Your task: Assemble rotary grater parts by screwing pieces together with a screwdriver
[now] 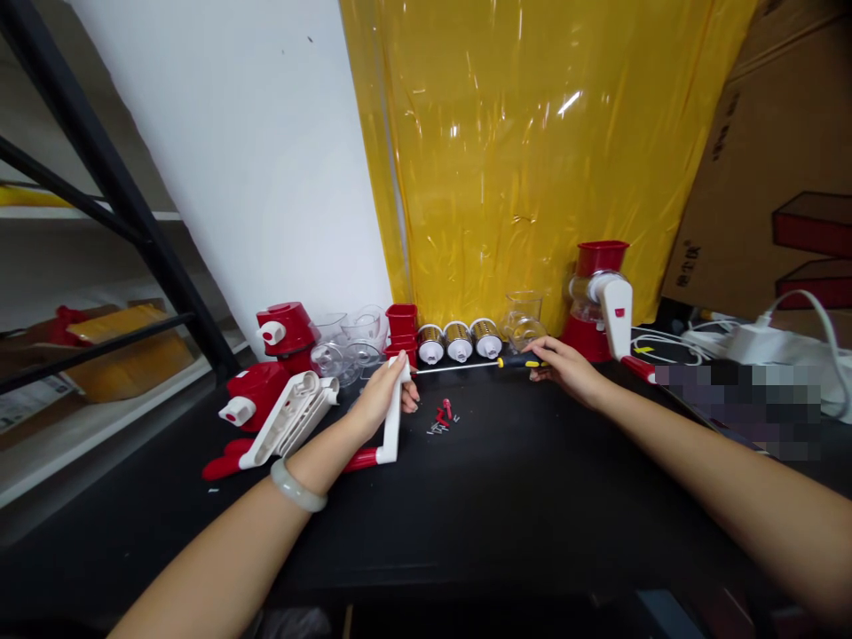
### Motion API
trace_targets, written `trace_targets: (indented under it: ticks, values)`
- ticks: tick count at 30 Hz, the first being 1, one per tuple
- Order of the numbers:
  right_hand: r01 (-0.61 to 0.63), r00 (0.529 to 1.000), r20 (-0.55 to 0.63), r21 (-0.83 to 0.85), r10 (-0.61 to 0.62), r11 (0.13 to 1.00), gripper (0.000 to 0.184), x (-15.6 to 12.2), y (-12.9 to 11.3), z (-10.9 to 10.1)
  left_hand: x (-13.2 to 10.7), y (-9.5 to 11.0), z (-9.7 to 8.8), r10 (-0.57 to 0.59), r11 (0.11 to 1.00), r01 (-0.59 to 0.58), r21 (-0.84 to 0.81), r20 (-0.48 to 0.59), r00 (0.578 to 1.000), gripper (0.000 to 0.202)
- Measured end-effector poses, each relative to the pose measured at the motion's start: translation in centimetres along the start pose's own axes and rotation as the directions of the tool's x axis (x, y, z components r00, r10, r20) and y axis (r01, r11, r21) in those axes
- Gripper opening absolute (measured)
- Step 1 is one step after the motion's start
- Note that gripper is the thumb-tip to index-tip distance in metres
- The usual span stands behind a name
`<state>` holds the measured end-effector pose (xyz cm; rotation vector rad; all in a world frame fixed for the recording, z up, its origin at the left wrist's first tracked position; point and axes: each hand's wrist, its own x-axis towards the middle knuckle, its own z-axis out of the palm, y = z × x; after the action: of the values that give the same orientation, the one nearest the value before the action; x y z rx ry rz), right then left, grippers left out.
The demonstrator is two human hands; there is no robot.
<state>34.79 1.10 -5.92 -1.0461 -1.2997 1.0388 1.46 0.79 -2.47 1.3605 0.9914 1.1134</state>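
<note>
My left hand (382, 396) grips the upper end of a white crank handle (392, 426) with a red grip, which stands on the black table (506, 497). My right hand (565, 366) holds the black and yellow handle of a long screwdriver (480, 364). Its metal shaft points left, with the tip at the top of the crank beside my left hand. Small red clips and several loose screws (440, 419) lie on the table between my hands. A pale bangle sits on my left wrist.
Red and white grater parts (280, 404) lie at left, with clear bowls (346, 342), a red cup (401, 324) and three metal drums (459, 340) behind. An assembled red and white grater (599, 302) stands at right. Yellow plastic sheet, cardboard boxes and white cables line the back.
</note>
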Motion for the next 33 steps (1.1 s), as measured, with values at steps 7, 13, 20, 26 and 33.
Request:
trace_targets:
  ticks: [7,13,20,26,33]
  values:
    - [0.099,0.992,-0.043,-0.277,-0.115,0.956,0.062,0.2,0.4,-0.3,0.1,0.0,0.0,-0.004,1.0,0.004,0.005,0.0,1.0,0.054]
    - [0.104,0.993,-0.038,-0.234,-0.116,0.967,0.06,0.3,0.3,-0.4,0.2,-0.1,-0.1,-0.009,1.0,0.009,0.007,0.006,1.0,0.053]
    - [-0.021,0.999,-0.042,0.129,0.026,0.991,0.054,-0.1,-0.1,0.2,0.3,-0.1,-0.1,-0.003,1.0,0.003,-0.002,0.024,1.0,0.057]
    - [-0.05,0.999,0.023,0.246,0.045,0.968,0.046,-0.4,-0.5,0.0,-0.1,0.3,0.2,-0.005,1.0,0.005,0.002,0.022,1.0,0.055]
    - [-0.023,1.0,-0.008,0.068,0.024,0.997,0.042,0.1,0.2,-0.3,0.0,0.2,0.2,-0.007,1.0,0.007,0.003,0.015,1.0,0.056]
